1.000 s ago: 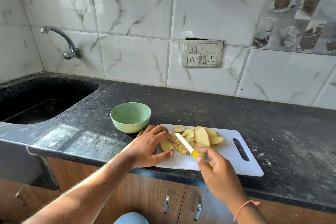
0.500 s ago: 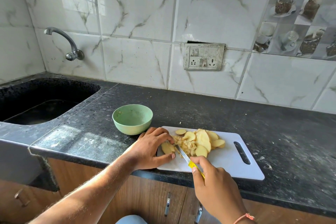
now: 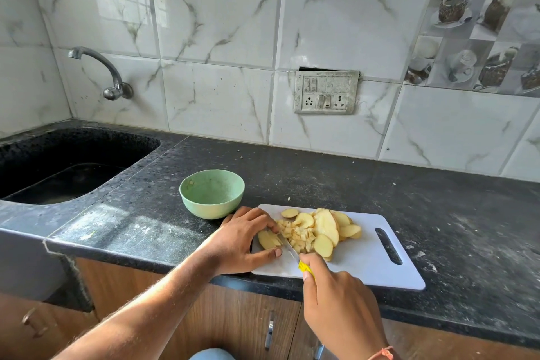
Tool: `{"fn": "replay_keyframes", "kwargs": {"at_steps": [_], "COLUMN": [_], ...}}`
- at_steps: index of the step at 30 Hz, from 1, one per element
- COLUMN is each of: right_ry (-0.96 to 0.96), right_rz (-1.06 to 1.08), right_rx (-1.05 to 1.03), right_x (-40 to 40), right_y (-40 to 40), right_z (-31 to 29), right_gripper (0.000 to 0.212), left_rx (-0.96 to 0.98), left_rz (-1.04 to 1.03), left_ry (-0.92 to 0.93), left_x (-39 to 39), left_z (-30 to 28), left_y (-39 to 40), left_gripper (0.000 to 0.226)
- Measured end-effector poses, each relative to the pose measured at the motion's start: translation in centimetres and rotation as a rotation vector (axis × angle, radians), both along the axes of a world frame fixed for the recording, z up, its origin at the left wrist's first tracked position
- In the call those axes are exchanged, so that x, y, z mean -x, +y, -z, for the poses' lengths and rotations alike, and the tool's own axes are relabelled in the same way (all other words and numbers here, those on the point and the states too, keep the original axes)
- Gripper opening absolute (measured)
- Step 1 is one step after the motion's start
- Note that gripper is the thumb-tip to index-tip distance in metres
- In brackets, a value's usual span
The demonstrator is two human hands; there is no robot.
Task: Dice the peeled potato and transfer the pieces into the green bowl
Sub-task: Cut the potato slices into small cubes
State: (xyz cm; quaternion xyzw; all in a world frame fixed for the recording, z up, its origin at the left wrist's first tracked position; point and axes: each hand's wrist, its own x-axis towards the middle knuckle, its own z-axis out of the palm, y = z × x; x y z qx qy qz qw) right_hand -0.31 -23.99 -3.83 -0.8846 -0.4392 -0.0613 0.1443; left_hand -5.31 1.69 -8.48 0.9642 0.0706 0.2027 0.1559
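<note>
Fingers point(image 3: 263, 221) pinch smooth potato slices point(image 3: 268, 240); right hand point(image 3: 339, 301) grips yellow-handled knife point(image 3: 295, 256).

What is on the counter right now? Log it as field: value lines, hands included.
left hand: holds potato slices down on the cutting board
right hand: grips yellow-handled knife, blade at the held slices
diced pieces: piled mid-board
uncut slices: right of the dice
green bowl: on counter, left of and behind the board, nearly empty

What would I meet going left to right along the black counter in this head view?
Sunken black sink → pale green round bowl → left hand holding potato slices → white plastic cutting board.
</note>
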Motion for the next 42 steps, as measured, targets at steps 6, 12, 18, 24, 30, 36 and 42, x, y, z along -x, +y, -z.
{"fn": "replay_keyframes", "kwargs": {"at_steps": [6, 12, 18, 24, 30, 36, 42], "right_ry": [0.037, 0.047, 0.0, 0.004, -0.007, 0.006, 0.003], "right_rz": [0.006, -0.011, 0.019, 0.02, -0.018, -0.016, -0.043], "right_rx": [-0.043, -0.005, 0.036, -0.01, 0.01, -0.011, -0.045], "right_x": [-0.2, 0.1, -1.0, -1.2, -0.7, -1.0, -1.1], "right_y": [0.1, 0.4, 0.7, 1.2, 1.1, 1.2, 1.4], "right_z": [0.3, 0.7, 0.9, 1.3, 1.2, 1.3, 1.3], "right_gripper": [0.029, 0.029, 0.036, 0.035, 0.035, 0.035, 0.03], "left_rx": [-0.002, 0.0, 0.001, 0.016, 0.028, 0.088, 0.096], "left_rz": [0.002, 0.005, 0.004, 0.008, -0.006, -0.151, -0.218], "left_ry": [0.004, 0.001, 0.001, -0.017, -0.036, -0.094, -0.1], "left_x": [0.0, 0.0, 0.0, -0.1, 0.1, 1.1, 1.6], "left_z": [0.0, 0.0, 0.2, 0.2, 0.2, 0.9, 1.2], "left_y": [0.1, 0.1, 0.2, 0.2, 0.1, 0.1, -0.1], "left_gripper": [0.043, 0.042, 0.042, 0.041, 0.043, 0.063, 0.065]}}
